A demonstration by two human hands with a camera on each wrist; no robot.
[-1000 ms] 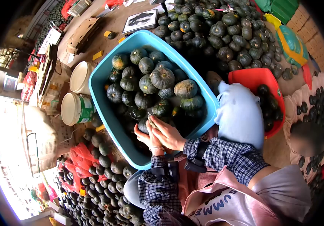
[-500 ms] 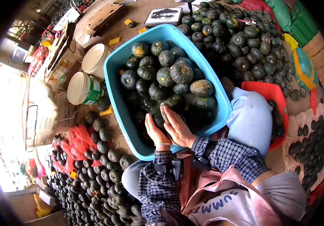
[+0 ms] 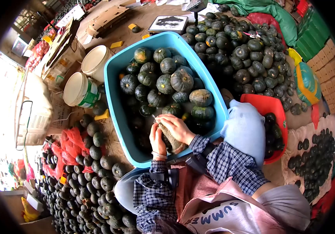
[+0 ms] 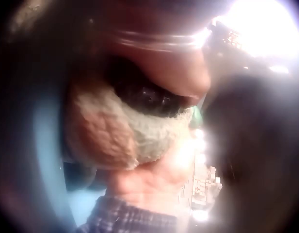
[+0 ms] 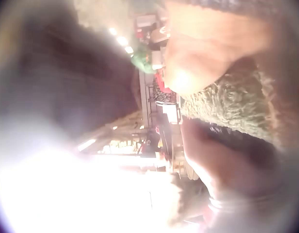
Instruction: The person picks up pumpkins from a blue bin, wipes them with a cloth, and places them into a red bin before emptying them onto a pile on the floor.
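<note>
Over the near end of the blue tub (image 3: 114, 113), both my hands are close together around a fluffy, brownish cloth (image 3: 171, 138). My right hand (image 3: 178, 128) grips the cloth, which hangs down below its palm. My left hand (image 3: 158, 143), with bands at its wrist, holds a dark, shiny pumpkin (image 4: 147, 97) against the cloth in the left wrist view. In the head view that pumpkin is hidden by the hands and cloth. The fluffy pile shows between both hands in the right wrist view. Several dark green pumpkins (image 3: 164, 84) fill the tub beyond my fingers.
A red tub (image 3: 259, 102) with dark pumpkins stands at the right, by my knee. Pumpkin heaps lie at the back right (image 3: 249, 58) and front left (image 3: 93, 183). White buckets (image 3: 75, 89) stand left of the blue tub, and a flat scale (image 3: 168, 23) lies behind it.
The hands were pressed nearly palm to palm; now the right hand lies further over, and more of the cloth shows below it. The head view has shifted slightly.
</note>
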